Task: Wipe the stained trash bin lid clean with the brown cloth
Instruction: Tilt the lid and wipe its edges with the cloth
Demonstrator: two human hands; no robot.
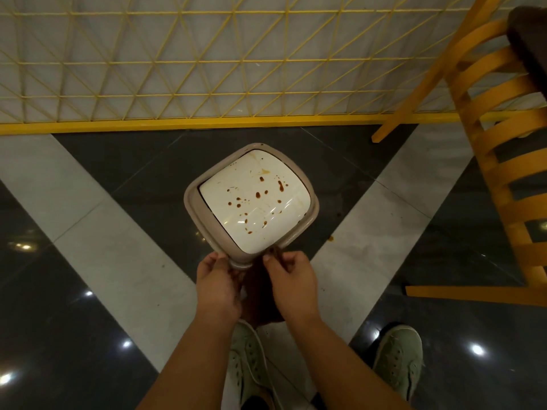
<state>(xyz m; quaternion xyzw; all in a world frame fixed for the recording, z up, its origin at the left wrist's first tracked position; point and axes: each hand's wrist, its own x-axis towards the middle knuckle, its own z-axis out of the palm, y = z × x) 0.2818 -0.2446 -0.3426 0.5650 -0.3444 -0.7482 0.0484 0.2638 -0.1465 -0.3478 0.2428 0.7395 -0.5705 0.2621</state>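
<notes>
A small bin stands on the floor with a beige rim [195, 214] and a white lid [254, 202] dotted with several brown stains. Just below its near corner, my left hand [217, 284] and my right hand [291, 281] both grip a dark brown cloth [259, 294] that hangs between them. The fingers of both hands are curled on the cloth's upper edges, close to the bin's rim. Most of the cloth is hidden behind my hands.
A yellow wire lattice fence [207, 69] runs behind the bin. An orange wooden chair [500, 173] stands at the right, with a dark cloth [529, 45] draped on its back. My green shoes [398, 359] stand on the glossy dark and light tiled floor.
</notes>
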